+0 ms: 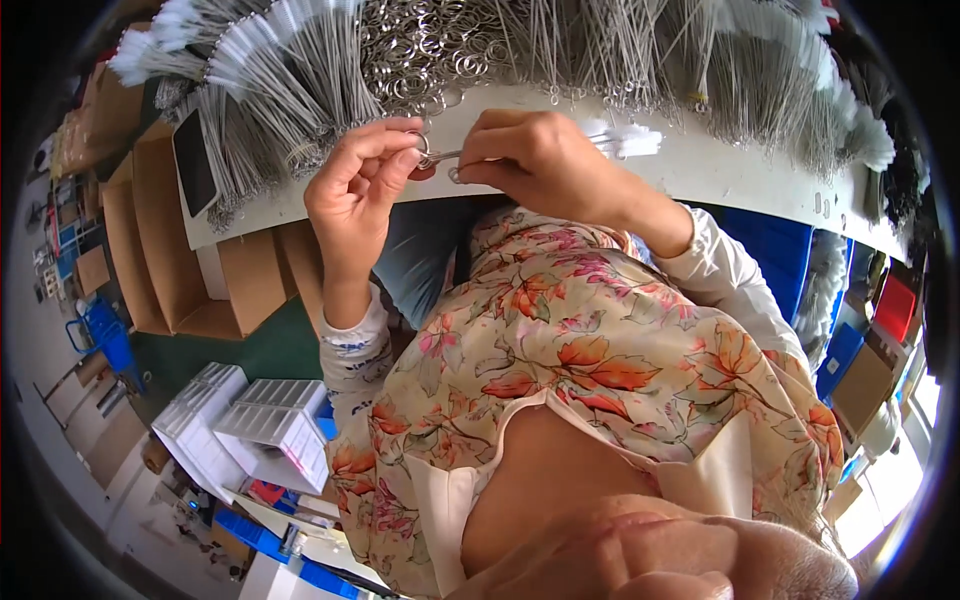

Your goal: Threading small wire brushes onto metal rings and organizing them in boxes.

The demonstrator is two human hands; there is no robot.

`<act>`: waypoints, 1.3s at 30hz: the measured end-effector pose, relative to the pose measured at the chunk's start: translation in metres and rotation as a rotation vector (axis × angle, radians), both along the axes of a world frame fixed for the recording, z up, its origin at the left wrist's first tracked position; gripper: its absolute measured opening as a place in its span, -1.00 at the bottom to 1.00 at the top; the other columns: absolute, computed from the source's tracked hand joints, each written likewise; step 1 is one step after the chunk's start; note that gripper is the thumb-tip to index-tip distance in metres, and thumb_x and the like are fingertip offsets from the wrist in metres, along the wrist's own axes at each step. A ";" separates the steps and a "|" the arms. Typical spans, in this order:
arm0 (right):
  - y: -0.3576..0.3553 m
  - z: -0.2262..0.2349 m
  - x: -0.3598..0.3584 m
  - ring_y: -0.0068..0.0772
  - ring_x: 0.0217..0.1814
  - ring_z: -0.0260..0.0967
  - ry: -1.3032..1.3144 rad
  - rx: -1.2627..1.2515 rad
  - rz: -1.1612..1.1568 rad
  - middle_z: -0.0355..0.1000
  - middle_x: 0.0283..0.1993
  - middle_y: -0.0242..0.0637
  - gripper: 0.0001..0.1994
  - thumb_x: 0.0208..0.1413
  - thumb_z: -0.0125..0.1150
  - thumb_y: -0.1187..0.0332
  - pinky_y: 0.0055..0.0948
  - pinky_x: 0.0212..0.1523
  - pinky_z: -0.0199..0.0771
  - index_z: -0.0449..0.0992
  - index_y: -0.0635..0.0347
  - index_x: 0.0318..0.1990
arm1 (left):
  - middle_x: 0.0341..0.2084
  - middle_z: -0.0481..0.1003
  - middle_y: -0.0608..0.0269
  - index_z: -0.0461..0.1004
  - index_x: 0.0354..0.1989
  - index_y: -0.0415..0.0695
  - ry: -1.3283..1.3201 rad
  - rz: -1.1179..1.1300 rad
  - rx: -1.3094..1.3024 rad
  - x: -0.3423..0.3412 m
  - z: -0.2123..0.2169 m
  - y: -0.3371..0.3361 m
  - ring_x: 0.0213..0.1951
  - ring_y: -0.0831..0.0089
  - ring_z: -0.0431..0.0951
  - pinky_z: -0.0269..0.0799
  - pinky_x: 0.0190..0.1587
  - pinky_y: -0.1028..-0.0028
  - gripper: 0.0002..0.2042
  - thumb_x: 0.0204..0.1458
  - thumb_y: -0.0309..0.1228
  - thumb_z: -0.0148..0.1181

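My left hand [355, 190] pinches a metal ring [423, 150] between thumb and fingers, over the near edge of the white table [460, 115]. My right hand [545, 155] is closed around several thin wire-stemmed brushes [632, 140]. Their white bristle ends stick out past the back of that hand, while the wire ends point toward the ring. Wire and ring meet between the two hands; whether a loop is threaded on the ring is too small to tell. Just beyond my hands lies a heap of loose metal rings [425, 45].
Bundles of wire brushes [290, 70] lie left of the rings, and more brushes [640, 50] spread to the right. A dark phone-like slab [194, 163] lies at the table's left edge. Open cardboard boxes [190, 240] and white plastic bins [265, 425] stand at the left; a blue container [765, 255] stands right.
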State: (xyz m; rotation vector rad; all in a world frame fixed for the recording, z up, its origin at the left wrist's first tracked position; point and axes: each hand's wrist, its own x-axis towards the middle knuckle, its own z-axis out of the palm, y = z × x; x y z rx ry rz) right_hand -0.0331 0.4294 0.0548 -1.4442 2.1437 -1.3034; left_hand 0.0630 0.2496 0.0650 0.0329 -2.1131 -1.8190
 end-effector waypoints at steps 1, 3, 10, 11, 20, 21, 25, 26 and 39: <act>0.000 0.005 -0.004 -0.22 -0.41 0.43 -0.145 -0.021 0.054 0.46 -0.34 -0.26 -0.94 -0.06 0.19 0.42 -0.37 -0.40 0.40 0.54 0.16 -0.40 | -0.23 0.48 0.08 0.49 -0.27 -0.29 0.008 -0.036 -0.025 0.002 -0.002 -0.008 -0.32 0.57 0.51 0.48 -0.30 0.62 -0.87 -0.03 -0.66 0.12; 0.000 0.012 -0.010 -0.24 -0.39 0.43 -0.237 -0.041 0.093 0.46 -0.37 -0.24 -0.93 -0.04 0.19 0.42 -0.39 -0.37 0.39 0.55 0.17 -0.39 | -0.22 0.48 0.08 0.50 -0.27 -0.28 0.009 -0.044 -0.037 0.002 0.009 -0.008 -0.32 0.58 0.50 0.47 -0.30 0.63 -0.85 -0.03 -0.67 0.12; 0.005 0.019 -0.022 -0.59 -0.45 0.34 -0.622 0.010 0.160 0.46 -0.41 -0.35 -0.88 0.07 0.15 0.36 -0.59 -0.47 0.29 0.56 0.20 -0.34 | -0.20 0.47 0.03 0.45 -0.18 -0.36 0.121 -0.106 0.062 -0.014 0.015 0.001 -0.23 0.39 0.55 0.51 -0.22 0.55 -0.77 -0.06 -0.73 0.08; 0.006 0.023 -0.023 -0.67 -0.49 0.29 -0.763 0.086 0.178 0.45 -0.44 -0.40 -0.87 0.09 0.15 0.35 -0.64 -0.53 0.25 0.56 0.19 -0.33 | -0.20 0.47 0.03 0.45 -0.18 -0.36 0.119 -0.110 0.064 -0.015 0.016 0.005 -0.23 0.39 0.55 0.51 -0.22 0.55 -0.77 -0.06 -0.73 0.08; -0.001 0.066 -0.027 -0.78 -0.65 0.11 -0.906 -0.276 -0.041 0.35 -0.55 -0.47 -0.83 0.09 0.18 0.33 -0.75 -0.68 0.03 0.51 0.25 -0.28 | -0.24 0.50 -0.01 0.44 -0.17 -0.42 0.384 0.086 -0.238 -0.033 0.046 0.025 -0.32 0.33 0.59 0.52 -0.24 0.54 -0.70 -0.17 -0.77 0.15; -0.003 0.063 -0.033 -0.73 -0.62 0.18 -0.981 -0.299 0.033 0.39 -0.52 -0.42 -0.84 0.09 0.17 0.35 -0.73 -0.64 0.12 0.51 0.26 -0.28 | -0.25 0.50 -0.01 0.45 -0.18 -0.42 0.387 0.086 -0.275 -0.035 0.048 0.023 -0.33 0.34 0.59 0.53 -0.26 0.55 -0.70 -0.18 -0.77 0.16; -0.004 0.063 -0.043 -0.75 -0.60 0.21 -1.033 -0.347 0.162 0.43 -0.47 -0.40 -0.88 0.06 0.19 0.44 -0.74 -0.61 0.18 0.51 0.31 -0.29 | -0.26 0.51 0.00 0.47 -0.22 -0.42 0.370 0.042 -0.285 -0.040 0.060 0.020 -0.34 0.40 0.58 0.54 -0.28 0.57 -0.71 -0.21 -0.78 0.16; -0.002 0.064 -0.046 -0.75 -0.60 0.21 -0.990 -0.360 0.210 0.43 -0.47 -0.41 -0.89 0.06 0.19 0.44 -0.74 -0.61 0.19 0.50 0.30 -0.30 | -0.27 0.51 0.00 0.48 -0.23 -0.42 0.364 0.011 -0.290 -0.042 0.064 0.019 -0.33 0.41 0.58 0.54 -0.28 0.58 -0.72 -0.21 -0.79 0.16; 0.003 0.065 -0.052 -0.75 -0.58 0.20 -0.939 -0.337 0.223 0.39 -0.48 -0.43 -0.87 0.11 0.13 0.45 -0.71 -0.57 0.20 0.48 0.33 -0.25 | -0.47 0.44 0.30 0.49 -0.32 -0.30 0.068 -0.051 -0.464 -0.055 0.079 0.001 -0.52 0.64 0.36 0.30 -0.46 0.64 -0.87 0.00 -0.49 0.19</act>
